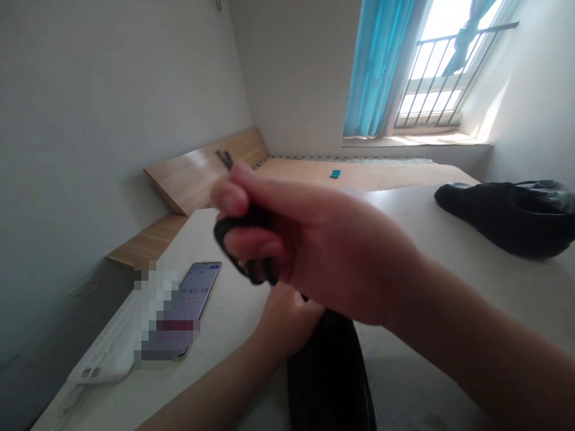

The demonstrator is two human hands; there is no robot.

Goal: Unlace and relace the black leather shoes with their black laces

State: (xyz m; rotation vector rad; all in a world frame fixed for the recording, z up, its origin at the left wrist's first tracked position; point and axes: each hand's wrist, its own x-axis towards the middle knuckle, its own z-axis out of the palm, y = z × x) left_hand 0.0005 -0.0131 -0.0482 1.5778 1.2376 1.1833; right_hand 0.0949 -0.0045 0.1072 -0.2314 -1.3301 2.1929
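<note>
My right hand (269, 227) is raised in the middle of the view, fingers curled closed around a black shoelace (220, 233). The lace loops about the fingers, and two thin dark ends stick out above the thumb and index finger. Below and behind it, my left hand (287, 314) is at the near black shoe (332, 371); its fingers are hidden by the right hand, so their grip does not show. The near shoe lies on the white table (238, 335) with its far end covered by my hands.
Another black shoe (503, 218), with greyish-green material at its opening, sits at the right. A phone (202, 287) showing a timer lies left, beside a white, partly blurred object (108, 350). Behind are a wooden board (211, 170), a small teal item (335, 173) and blue curtains (377, 66).
</note>
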